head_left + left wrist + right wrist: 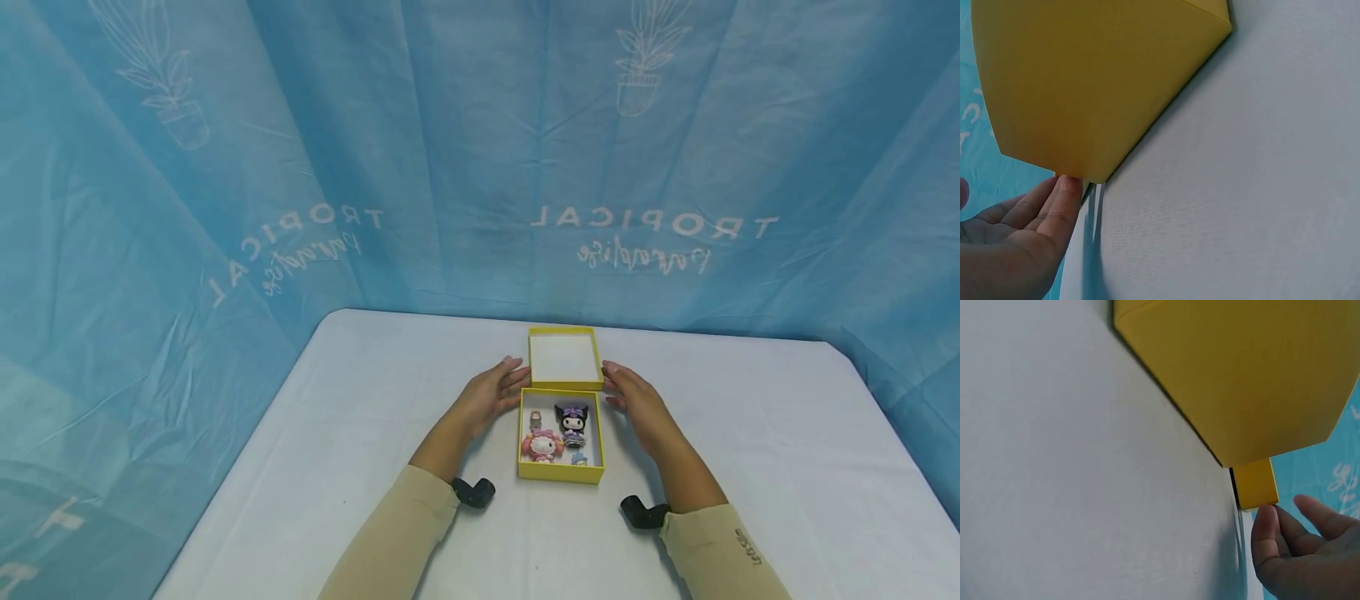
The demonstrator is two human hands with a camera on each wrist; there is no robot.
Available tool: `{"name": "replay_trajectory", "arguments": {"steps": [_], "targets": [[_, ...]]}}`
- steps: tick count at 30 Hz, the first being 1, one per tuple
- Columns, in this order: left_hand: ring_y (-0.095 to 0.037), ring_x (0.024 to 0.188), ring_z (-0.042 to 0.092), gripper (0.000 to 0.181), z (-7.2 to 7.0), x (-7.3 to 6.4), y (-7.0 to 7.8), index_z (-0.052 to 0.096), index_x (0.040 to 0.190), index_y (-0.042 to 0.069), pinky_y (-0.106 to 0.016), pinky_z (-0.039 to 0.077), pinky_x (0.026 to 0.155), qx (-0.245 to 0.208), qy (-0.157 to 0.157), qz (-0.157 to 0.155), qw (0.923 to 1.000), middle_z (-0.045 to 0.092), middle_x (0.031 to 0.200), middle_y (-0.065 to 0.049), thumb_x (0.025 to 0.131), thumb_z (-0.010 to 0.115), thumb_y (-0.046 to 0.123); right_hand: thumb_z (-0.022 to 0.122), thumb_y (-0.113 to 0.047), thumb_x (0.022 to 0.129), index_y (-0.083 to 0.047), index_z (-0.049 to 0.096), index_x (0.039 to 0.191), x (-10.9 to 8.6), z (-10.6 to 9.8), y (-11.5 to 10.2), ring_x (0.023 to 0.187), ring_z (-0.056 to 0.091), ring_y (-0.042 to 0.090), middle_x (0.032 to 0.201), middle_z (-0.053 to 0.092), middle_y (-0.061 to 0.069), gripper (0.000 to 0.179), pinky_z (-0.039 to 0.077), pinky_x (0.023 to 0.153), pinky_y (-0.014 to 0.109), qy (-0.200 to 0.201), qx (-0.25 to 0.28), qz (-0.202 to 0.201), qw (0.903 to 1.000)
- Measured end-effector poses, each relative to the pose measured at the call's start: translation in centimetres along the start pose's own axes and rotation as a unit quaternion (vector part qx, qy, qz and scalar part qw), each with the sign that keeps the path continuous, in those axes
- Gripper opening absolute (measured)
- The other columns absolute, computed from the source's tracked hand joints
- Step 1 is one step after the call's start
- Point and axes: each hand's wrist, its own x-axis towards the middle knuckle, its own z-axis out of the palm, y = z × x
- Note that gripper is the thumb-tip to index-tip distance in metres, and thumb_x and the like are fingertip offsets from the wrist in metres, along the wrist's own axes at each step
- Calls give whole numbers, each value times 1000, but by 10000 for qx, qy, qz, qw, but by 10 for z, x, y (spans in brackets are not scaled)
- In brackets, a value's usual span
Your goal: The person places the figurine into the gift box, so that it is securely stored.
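Observation:
A yellow box (pixel 561 473) stands in front of me, its top uncovered. Inside are a figurine with a black hood (pixel 573 427), a pink figurine (pixel 543 447), a small brownish figurine (pixel 536 420) and a small blue one (pixel 579 459). Directly behind the box lies its yellow lid (pixel 564 358), white inside facing up. My left hand (pixel 483 400) is at the left, extended fingers by the lid and the box's far corner. On the other side, my right hand (pixel 641 406) has relaxed fingers at the lid's right edge (pixel 1257 484). Neither hand grips anything.
A white cloth (pixel 420 350) covers the table. Blue printed curtains (pixel 480 167) hang behind it and at the sides. Black wrist devices (pixel 476 493) stick out beside both cuffs.

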Motion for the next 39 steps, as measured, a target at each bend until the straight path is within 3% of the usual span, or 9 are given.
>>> {"name": "replay_trajectory", "arguments": {"steps": [7,14,22,27,32,39], "targets": [[-20,142,51,62,-1,-3,3,42,154,14,-39,45,116,-95,-1,-19,10000,55,152,-2,106,39,54,41,-63,102,-16,30,160,-4,0,1,151,33,33,164,35,10,76,25,125,56,-41,-196,-4,9998],[-22,144,49,58,-1,-4,4,41,155,17,-39,43,118,46,22,208,9998,53,153,-2,108,37,50,45,-70,96,-19,30,160,-10,3,0,145,40,35,162,37,12,83,32,121,59,149,-309,-216,9992],[-20,147,45,60,5,-5,7,36,157,14,-40,41,120,160,86,375,9991,49,156,-1,108,35,50,46,-62,101,-25,29,161,-17,4,-5,142,46,38,168,28,4,72,26,122,63,198,-443,-315,9983],[-21,148,42,69,12,-6,10,36,157,13,-41,40,120,133,293,325,9990,47,157,-3,104,41,58,45,-67,98,-29,28,161,-23,8,-7,142,46,36,169,24,-2,75,20,122,69,214,-568,-300,9977],[-22,150,39,79,18,-9,13,36,157,12,-41,39,121,285,406,229,9985,43,159,-4,100,42,67,46,-70,96,-34,28,160,-29,12,-8,143,47,33,168,26,-6,75,22,122,67,285,-542,-229,9979],[-23,151,36,77,23,-11,14,42,153,12,-44,36,123,514,453,320,9971,40,158,-6,100,41,67,43,-58,104,-31,30,160,-35,16,-8,143,47,36,168,26,-1,63,24,123,64,449,-669,-589,9950]]}}
